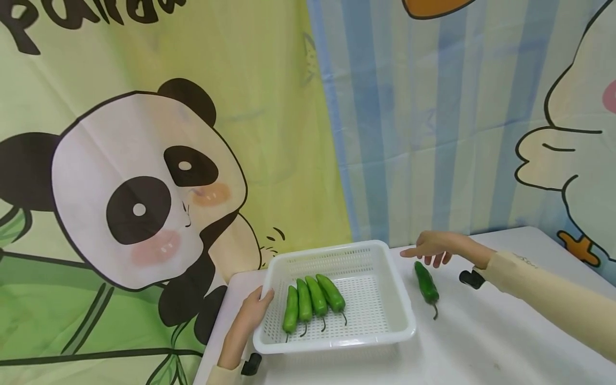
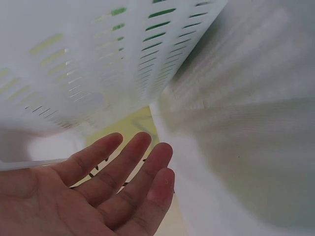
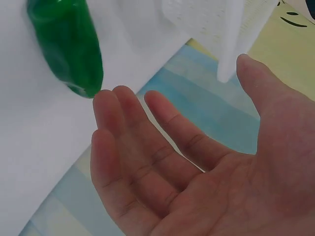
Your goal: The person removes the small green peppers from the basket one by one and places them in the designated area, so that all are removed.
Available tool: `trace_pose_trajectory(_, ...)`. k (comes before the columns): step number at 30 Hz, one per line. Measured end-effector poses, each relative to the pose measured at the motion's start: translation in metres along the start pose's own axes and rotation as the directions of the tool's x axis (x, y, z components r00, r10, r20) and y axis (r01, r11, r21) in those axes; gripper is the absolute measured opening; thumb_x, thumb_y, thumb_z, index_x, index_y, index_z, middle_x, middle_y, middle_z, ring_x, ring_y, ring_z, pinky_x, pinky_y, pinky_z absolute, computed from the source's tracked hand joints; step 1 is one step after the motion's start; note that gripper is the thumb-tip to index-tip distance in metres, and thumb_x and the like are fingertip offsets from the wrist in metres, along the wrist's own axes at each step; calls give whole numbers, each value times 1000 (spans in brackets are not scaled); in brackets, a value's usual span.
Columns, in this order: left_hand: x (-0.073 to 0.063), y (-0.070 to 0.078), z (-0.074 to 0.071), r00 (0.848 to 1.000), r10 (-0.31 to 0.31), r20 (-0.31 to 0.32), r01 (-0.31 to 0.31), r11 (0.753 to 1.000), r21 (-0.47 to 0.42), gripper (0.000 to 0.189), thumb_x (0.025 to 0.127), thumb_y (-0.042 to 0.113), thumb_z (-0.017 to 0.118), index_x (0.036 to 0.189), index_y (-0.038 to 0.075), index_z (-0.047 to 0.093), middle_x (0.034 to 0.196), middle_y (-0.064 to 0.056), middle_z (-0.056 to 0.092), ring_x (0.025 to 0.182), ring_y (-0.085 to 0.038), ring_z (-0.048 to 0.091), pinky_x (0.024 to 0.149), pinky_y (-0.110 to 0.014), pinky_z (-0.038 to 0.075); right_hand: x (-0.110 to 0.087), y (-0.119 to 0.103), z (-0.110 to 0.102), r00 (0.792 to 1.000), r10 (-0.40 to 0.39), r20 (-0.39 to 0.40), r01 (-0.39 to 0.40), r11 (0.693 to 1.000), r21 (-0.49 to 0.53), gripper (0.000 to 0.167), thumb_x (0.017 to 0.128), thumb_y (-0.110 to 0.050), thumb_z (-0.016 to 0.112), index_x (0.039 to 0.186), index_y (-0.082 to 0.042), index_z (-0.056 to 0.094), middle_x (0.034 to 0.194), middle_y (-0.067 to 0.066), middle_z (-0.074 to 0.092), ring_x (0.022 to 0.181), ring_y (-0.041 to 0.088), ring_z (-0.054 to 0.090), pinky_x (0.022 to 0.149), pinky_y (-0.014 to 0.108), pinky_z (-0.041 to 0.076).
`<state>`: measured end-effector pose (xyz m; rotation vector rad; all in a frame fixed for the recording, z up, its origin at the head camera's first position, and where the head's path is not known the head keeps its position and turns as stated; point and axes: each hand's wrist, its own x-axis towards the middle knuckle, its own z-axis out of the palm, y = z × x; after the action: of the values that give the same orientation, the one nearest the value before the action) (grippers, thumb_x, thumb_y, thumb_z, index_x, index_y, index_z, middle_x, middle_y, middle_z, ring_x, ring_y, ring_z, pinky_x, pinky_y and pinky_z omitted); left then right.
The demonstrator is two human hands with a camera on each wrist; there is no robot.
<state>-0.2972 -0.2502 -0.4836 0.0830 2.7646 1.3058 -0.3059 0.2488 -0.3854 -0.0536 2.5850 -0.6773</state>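
A white plastic basket (image 1: pixel 337 342) with slotted walls stands on the table. Several green chili peppers (image 1: pixel 305 301) lie side by side in its left half, stems toward the near side. My left hand (image 1: pixel 253 309) holds the basket's left rim, thumb over it; the left wrist view shows the other fingers (image 2: pixel 160 189) loosely stretched below, outside the slotted wall. Outside the basket, to its right, another green chili pepper (image 1: pixel 426 283) lies on the table. Right over its far end hovers my right hand (image 1: pixel 431 247), fingers apart and slightly bent, thumb spread, holding nothing.
The white table (image 1: pixel 462 337) ends at the back against hanging cloth. A panda print (image 1: pixel 154 198) covers the cloth on the left, and blue stripes (image 1: pixel 399 117) run down it on the right. Black wrist cameras (image 1: pixel 471 279) sit under both wrists.
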Motion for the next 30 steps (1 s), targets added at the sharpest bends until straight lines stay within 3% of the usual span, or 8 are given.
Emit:
trace_pose_trajectory(10,-3,0,0,1000,-2,5,2,1000,-20,55,107,37,46,148,0,43,112,-23,71,78,-24,75,59,-37,63,-1,-24,-11,995,-101,-19,101,995,-11,61,95,-61,58,107,-2,67,97,13,70,82,26,70,66,35,59)
trace_pose_trajectory(24,-1,0,3,1000,6,29,-4,997,-78,58,107,38,44,151,1,39,118,-27,69,82,-28,76,60,-37,64,-2,-50,-12,988,-153,-16,153,988,2,56,97,-57,58,113,-5,68,100,9,70,83,24,69,70,36,60)
trace_pose_trajectory(30,-2,-1,3,999,16,30,-13,997,-78,57,107,38,44,150,0,40,118,-28,68,83,-29,75,61,-38,64,2,-63,-9,983,-181,-9,181,983,28,48,96,-54,62,96,-7,70,95,7,69,70,17,64,63,30,55)
